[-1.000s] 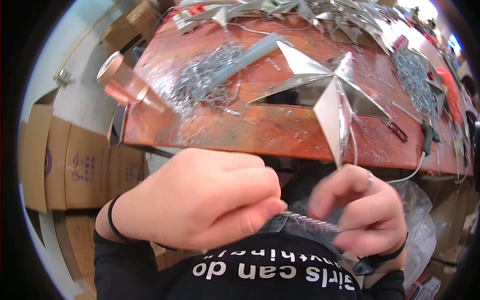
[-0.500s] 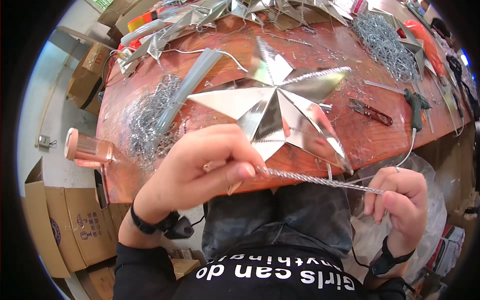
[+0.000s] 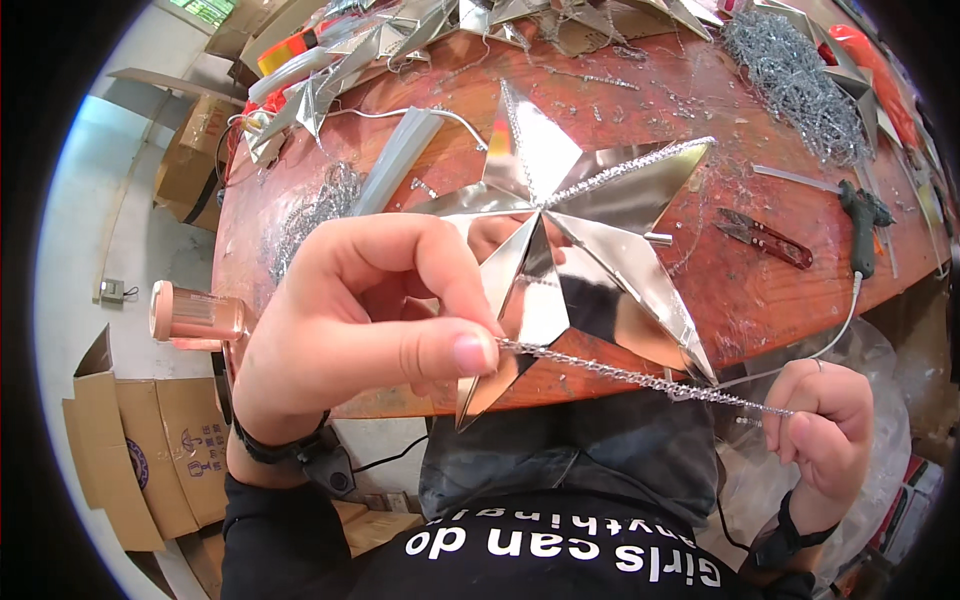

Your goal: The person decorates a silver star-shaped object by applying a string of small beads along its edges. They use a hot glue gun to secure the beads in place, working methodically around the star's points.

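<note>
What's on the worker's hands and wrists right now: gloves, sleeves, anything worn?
No gloves: both hands are bare. The left hand has a black band at the wrist, and so does the right hand, which may also wear a thin ring. Black sleeves begin just behind the bands.

The left hand (image 3: 370, 330) and right hand (image 3: 825, 425) pinched a beaded silver chain (image 3: 640, 378) taut between them. Behind it, a mirrored silver star (image 3: 575, 240) lay on the red table (image 3: 760, 290).
</note>
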{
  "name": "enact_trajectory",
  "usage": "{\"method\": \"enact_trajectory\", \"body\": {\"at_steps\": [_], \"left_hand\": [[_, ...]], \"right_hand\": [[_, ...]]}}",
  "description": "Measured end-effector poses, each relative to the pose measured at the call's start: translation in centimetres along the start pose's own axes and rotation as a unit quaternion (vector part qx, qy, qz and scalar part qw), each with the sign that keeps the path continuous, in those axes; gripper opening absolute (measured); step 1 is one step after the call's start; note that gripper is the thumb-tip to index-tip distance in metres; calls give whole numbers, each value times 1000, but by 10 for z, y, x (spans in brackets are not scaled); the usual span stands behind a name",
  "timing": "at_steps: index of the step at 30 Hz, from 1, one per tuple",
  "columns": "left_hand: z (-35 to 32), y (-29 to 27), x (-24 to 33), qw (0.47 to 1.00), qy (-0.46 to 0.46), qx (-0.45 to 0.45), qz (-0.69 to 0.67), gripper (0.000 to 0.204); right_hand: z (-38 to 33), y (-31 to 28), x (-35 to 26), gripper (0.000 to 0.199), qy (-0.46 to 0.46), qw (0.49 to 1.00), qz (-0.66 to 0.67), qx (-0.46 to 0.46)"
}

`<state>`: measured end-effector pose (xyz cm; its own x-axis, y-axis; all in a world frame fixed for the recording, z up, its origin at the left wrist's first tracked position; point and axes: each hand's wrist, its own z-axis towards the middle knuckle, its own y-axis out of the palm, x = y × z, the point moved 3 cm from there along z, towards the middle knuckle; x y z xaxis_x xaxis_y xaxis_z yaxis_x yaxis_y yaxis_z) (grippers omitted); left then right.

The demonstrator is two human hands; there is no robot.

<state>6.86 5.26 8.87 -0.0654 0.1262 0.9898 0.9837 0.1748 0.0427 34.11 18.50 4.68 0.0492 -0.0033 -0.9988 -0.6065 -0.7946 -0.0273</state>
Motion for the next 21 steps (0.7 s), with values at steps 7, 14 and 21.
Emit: {"method": "enact_trajectory", "body": {"at_steps": [7, 14, 21], "left_hand": [[27, 0, 7, 985, 11, 52, 164, 6], [45, 6, 6, 918, 79, 81, 379, 10], [48, -2, 3, 942, 2, 70, 329, 13]], "right_hand": [[-3, -8, -6, 15, 3, 1000, 4, 15], [1, -5, -14, 16, -29, 997, -60, -25], [1, 1, -19, 24, -37, 996, -76, 21]]}}
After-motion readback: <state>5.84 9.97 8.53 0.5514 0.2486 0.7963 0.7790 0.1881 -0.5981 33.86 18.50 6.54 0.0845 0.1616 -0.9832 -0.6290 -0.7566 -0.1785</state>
